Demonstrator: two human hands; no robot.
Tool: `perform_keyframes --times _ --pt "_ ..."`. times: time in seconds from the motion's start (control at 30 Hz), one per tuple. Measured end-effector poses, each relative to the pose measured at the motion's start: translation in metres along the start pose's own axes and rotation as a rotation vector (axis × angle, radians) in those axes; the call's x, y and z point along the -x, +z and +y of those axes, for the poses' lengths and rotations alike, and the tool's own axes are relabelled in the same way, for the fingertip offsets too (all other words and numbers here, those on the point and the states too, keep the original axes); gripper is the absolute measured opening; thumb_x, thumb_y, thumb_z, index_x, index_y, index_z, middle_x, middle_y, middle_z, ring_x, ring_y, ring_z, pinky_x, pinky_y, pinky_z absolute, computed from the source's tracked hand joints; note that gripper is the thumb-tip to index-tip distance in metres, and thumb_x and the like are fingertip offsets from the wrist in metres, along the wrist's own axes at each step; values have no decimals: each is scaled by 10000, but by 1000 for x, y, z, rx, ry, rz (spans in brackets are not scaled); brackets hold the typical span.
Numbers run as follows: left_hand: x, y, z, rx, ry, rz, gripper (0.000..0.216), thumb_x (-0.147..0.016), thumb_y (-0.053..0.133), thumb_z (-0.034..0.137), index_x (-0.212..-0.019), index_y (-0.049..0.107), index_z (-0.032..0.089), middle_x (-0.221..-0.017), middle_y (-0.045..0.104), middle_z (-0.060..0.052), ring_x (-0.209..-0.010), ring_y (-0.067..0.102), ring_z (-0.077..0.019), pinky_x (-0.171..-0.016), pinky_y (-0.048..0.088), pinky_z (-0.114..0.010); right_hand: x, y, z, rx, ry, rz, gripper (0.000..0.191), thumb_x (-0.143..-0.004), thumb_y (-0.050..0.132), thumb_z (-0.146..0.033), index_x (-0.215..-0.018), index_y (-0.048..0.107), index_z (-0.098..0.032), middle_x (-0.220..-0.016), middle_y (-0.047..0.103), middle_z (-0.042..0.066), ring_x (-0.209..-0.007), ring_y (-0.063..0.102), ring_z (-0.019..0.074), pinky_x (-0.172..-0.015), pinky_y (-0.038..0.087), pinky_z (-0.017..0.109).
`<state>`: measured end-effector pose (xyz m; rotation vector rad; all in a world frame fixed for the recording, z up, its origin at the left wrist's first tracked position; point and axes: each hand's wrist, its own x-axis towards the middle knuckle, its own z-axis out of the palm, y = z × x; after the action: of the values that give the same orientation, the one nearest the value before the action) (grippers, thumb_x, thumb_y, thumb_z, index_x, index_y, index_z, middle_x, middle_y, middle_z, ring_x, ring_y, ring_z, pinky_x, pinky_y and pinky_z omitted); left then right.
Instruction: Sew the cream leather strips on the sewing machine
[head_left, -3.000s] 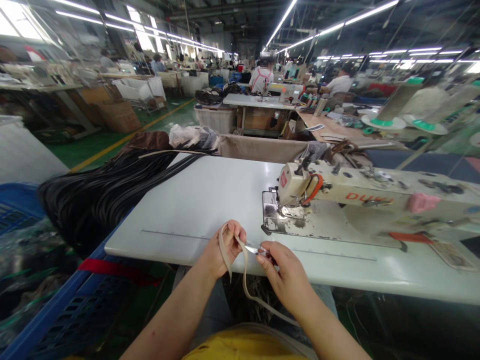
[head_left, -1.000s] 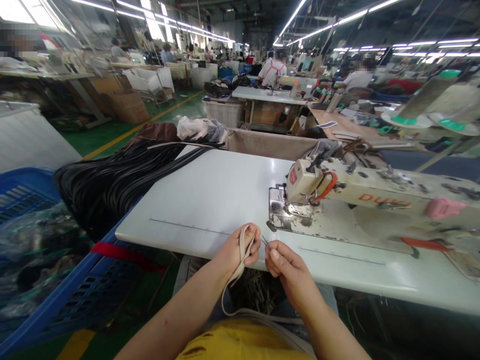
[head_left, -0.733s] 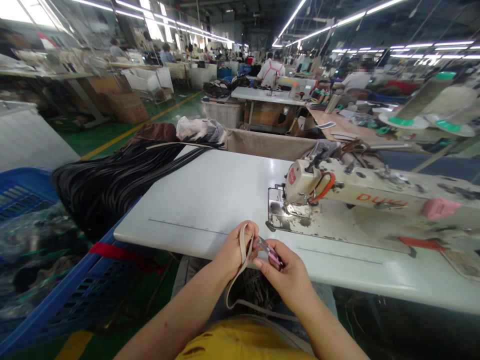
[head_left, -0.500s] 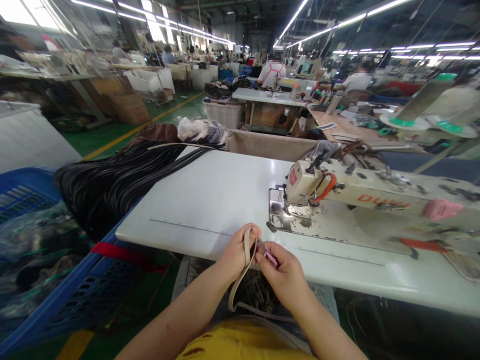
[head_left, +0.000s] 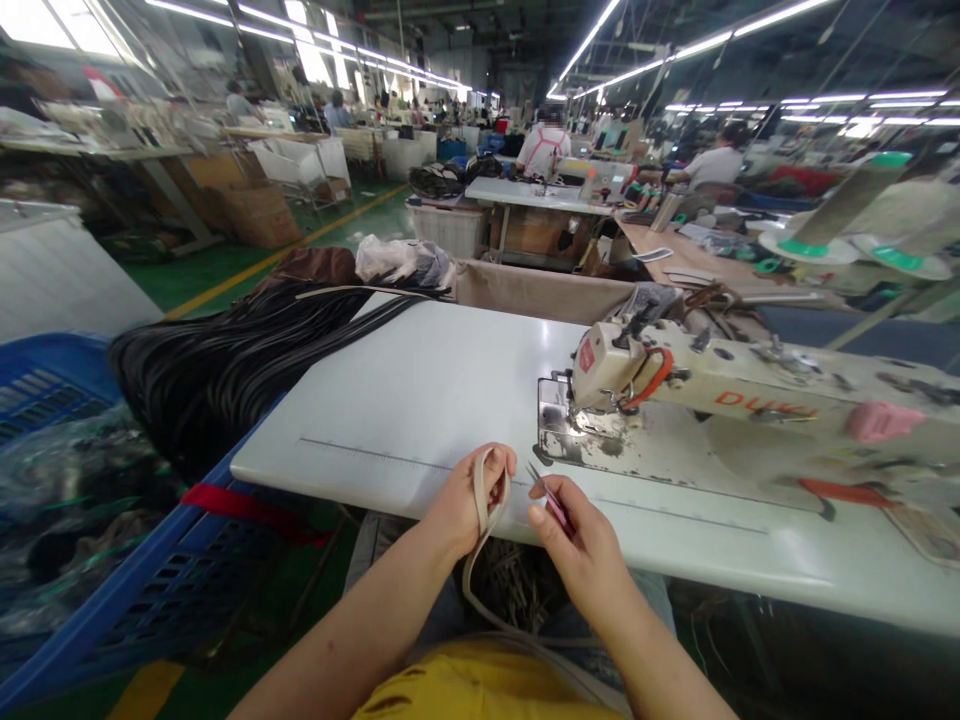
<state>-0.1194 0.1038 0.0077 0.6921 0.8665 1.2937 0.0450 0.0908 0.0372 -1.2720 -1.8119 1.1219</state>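
Snips [head_left: 547,497] in right grip [head_left: 589,550] now off strap [head_left: 470,577] in left grip [head_left: 466,502], at table [head_left: 420,400] edge

Strap [head_left: 466,578]: lower end out of sight.

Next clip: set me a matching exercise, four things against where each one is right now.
Things:
1. beige strap
2. pink-handled snips
3. sewing machine
4. black straps

Places:
A. on the right part of the table
B. in the right hand
C. heaped at the table's left side
D. looped in the left hand

Pairs: 1-D, 2-B, 3-A, 4-C
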Motion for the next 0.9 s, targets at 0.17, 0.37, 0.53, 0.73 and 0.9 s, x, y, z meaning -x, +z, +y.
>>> perform_keyframes --times 0.17,0.37,0.53,0.73,0.9 --pt "-3 -7 8 173 -30 -90 512 -804 717 654 -795 521 181 -542 337 70 -442 275 -65 -422 197 -170 1 -5 3 -5 -38 -37 273 -981 466 -474 -880 549 -235 -738 506 -25 -696 486 163 -637 390 270" --pt "-4 -3 15 276 10 -146 498 -822 739 590 -754 487 166 -649 354 50 -500 295 -57 -446 246 -157 4 0 4 44 -111 -107 262 -984 473 -451 -850 544 -238 -747 537 -12 -712 516 172 -657 408 283" --pt "-2 2 10 235 -10 -130 530 -810 721 639 -758 488 165 -672 400 35 -505 317 -61 -440 242 -167 2 2 9 121 -185 -91 202 -992 488 -394 -888 557 -235 -796 585 1 -760 548 179 -715 415 297" --pt "-2 1 5 255 -33 -143 493 -843 700 609 -765 487 172 -638 369 46 -485 289 -65 -448 211 -179 -1 0 11 113 -195 1 212 -987 485 -384 -875 587 -236 -745 569 -8 -719 537 178 -681 411 291" --pt "-1 -6 10 39 61 -47 473 -893 619 620 -761 532 175 -644 417 21 -537 374 -104 -510 296 -218 -1 -18 14 45 -20 112 293 -962 497 -487 -824 563 -236 -676 482 -36 -628 471 157 -578 379 271"
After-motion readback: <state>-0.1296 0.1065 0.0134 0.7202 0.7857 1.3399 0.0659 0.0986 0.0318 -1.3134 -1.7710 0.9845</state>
